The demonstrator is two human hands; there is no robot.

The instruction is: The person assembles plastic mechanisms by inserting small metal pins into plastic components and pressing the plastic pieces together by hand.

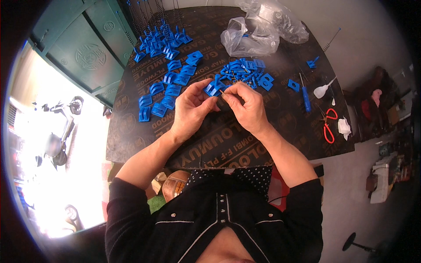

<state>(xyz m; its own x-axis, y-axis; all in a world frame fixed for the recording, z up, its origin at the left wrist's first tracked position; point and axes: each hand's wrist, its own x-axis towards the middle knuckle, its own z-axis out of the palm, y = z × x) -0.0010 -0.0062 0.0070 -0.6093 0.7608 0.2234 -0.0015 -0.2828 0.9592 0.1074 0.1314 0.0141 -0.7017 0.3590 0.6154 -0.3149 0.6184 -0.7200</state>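
My left hand (pixel 193 107) pinches a small blue plastic clip (pixel 214 87) above the dark board table (pixel 280 131). My right hand (pixel 246 105) is right beside it, fingertips closed on a tiny thin metal piece (pixel 223 93) held against the clip. A loose pile of blue plastic parts (pixel 245 72) lies just beyond both hands. A row of similar blue clips (pixel 169 90) lies to the left of my left hand.
Blue clips with wire springs (pixel 155 37) stand at the far left of the table. Crumpled clear plastic bags (pixel 258 28) sit at the far edge. A blue-handled screwdriver (pixel 305 98), a white spoon (pixel 322 90) and red-handled scissors (pixel 328 127) lie to the right.
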